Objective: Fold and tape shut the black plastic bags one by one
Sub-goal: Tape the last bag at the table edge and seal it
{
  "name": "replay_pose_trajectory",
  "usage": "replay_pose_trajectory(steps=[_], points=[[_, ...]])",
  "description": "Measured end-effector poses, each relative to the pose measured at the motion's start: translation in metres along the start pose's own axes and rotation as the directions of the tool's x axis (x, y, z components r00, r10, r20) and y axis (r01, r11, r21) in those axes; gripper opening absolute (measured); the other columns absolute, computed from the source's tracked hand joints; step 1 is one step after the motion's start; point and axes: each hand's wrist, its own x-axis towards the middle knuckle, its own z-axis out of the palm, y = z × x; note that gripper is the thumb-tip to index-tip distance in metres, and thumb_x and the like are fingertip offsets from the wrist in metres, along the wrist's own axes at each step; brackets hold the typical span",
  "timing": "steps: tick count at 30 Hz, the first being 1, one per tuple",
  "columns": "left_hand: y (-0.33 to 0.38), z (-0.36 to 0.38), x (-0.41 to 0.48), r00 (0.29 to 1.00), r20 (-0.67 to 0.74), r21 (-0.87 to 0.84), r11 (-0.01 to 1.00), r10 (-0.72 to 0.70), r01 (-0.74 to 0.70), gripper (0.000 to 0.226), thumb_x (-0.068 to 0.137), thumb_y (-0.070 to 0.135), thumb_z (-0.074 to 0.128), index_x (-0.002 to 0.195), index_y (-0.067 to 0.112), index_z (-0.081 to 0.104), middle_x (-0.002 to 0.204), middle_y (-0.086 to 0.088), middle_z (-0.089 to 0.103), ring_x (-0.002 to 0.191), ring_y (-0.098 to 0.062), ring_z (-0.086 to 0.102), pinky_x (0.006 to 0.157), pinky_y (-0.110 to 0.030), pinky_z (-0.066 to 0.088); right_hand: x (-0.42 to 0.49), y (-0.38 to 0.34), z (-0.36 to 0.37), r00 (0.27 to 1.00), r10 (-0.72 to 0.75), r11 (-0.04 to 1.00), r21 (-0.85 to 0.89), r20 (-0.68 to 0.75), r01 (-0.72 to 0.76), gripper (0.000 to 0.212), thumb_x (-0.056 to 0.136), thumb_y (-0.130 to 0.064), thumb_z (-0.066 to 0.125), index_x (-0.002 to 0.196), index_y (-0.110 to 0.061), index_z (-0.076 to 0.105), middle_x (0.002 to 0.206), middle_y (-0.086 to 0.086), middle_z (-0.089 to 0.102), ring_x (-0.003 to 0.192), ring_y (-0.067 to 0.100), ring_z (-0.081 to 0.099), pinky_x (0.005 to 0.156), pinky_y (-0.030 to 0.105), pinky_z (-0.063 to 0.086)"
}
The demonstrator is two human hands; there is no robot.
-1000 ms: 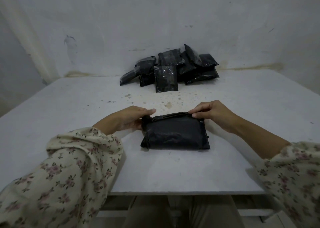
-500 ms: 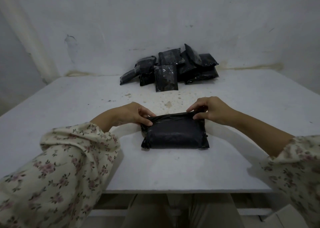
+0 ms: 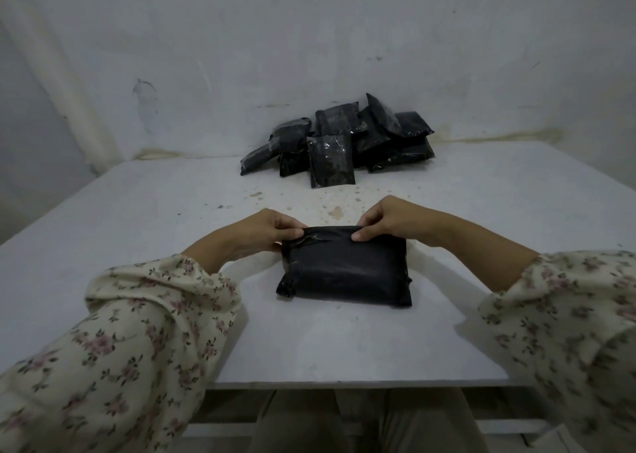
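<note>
White table (image 3: 144,211) at frame centre carries the black plastic bag (image 3: 344,266), its far folded edge pinched by left hand (image 3: 266,229) and right hand (image 3: 389,222), fingertips hidden behind it.

- My left hand (image 3: 266,227) pinches the far left corner of the black plastic bag (image 3: 344,268), thumb on top
- My right hand (image 3: 389,220) pinches its far edge, right of the middle
- The bag lies flat on the white bench (image 3: 137,218)
- A pile of black bags (image 3: 339,139) sits at the bench's far edge, against the wall (image 3: 309,39)
</note>
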Motion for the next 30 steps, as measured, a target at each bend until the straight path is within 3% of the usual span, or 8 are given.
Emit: replay_pose_trajectory(steps=[6,8,12,17,19,23,27,30], points=[[0.015,0.007,-0.002,0.999,0.016,0.199,0.979,-0.043,0.039,0.033,0.094,0.043,0.052,0.108,0.019,0.069,0.105,0.001,0.068,0.092,-0.01,0.06,0.081,-0.023,0.049,0.001,-0.002,0.003,0.997,-0.014,1.0,0.014,-0.069,0.015,0.004,0.077,-0.017,0.078,0.081,-0.017,0.075,0.081,-0.002,0.072,0.075,0.004,0.063,0.064,0.011,0.047],[0.021,0.011,0.0,0.999,0.022,0.224,0.974,-0.027,0.021,0.02,0.09,0.04,0.061,0.102,0.026,0.07,0.105,0.004,0.069,0.094,-0.008,0.061,0.08,-0.018,0.048,0.001,-0.004,0.005,0.995,-0.036,0.999,0.012,-0.092,0.037,0.005,0.077,-0.017,0.078,0.08,-0.018,0.075,0.08,-0.002,0.071,0.075,0.003,0.063,0.061,0.009,0.046],[0.021,0.013,0.003,0.999,0.023,0.236,0.971,0.028,-0.033,0.009,0.085,0.024,0.071,0.093,0.025,0.073,0.1,0.002,0.071,0.093,-0.009,0.062,0.083,-0.017,0.048,-0.002,-0.007,0.005,0.997,-0.07,0.996,-0.063,-0.032,0.068,0.011,0.076,-0.013,0.078,0.086,-0.015,0.075,0.086,0.001,0.072,0.076,0.004,0.062,0.069,0.012,0.05],[0.012,0.019,0.004,0.985,-0.064,0.308,0.942,0.16,-0.133,0.008,0.079,0.017,0.077,0.083,0.023,0.074,0.083,0.008,0.07,0.081,-0.003,0.061,0.074,-0.011,0.047,-0.001,-0.004,0.014,0.981,-0.19,0.926,-0.342,-0.049,0.162,0.015,0.074,-0.014,0.08,0.089,-0.012,0.074,0.075,-0.011,0.065,0.069,0.0,0.056,0.065,0.007,0.042],[0.007,0.021,0.003,0.952,-0.125,0.347,0.911,0.279,-0.222,0.016,0.076,0.014,0.079,0.077,0.028,0.072,0.078,0.014,0.069,0.076,0.002,0.061,0.074,-0.01,0.046,0.0,0.0,0.018,0.953,-0.297,0.863,-0.446,-0.067,0.237,0.016,0.077,-0.015,0.079,0.092,-0.011,0.074,0.079,-0.01,0.063,0.07,0.0,0.053,0.066,0.007,0.041],[-0.008,0.03,0.0,0.838,-0.212,0.409,0.824,0.503,-0.391,0.019,0.073,0.007,0.081,0.076,0.024,0.073,0.076,0.018,0.066,0.075,0.007,0.062,0.074,-0.007,0.045,-0.004,0.011,0.025,0.868,-0.493,0.684,-0.645,-0.064,0.341,0.008,0.081,-0.009,0.072,0.089,-0.009,0.072,0.09,0.003,0.064,0.079,0.017,0.059,0.071,0.032,0.049],[-0.023,0.033,-0.001,0.686,-0.208,0.579,0.653,0.698,-0.489,0.014,0.075,0.006,0.079,0.082,0.017,0.077,0.073,0.015,0.06,0.075,0.001,0.058,0.069,-0.014,0.046,-0.004,0.021,0.036,0.63,-0.775,0.341,-0.815,0.038,0.468,0.016,0.064,0.004,0.077,0.07,-0.005,0.065,0.072,0.007,0.059,0.064,0.026,0.058,0.043,0.03,0.045],[-0.03,0.036,-0.004,0.597,-0.131,0.702,0.499,0.792,-0.508,0.01,0.076,0.006,0.074,0.086,0.008,0.076,0.073,-0.001,0.061,0.073,-0.007,0.049,0.066,-0.021,0.044,-0.003,0.024,0.039,0.517,-0.842,0.142,-0.863,0.152,0.485,0.016,0.07,0.007,0.072,0.071,-0.005,0.061,0.071,0.008,0.056,0.062,0.024,0.052,0.04,0.03,0.041]])
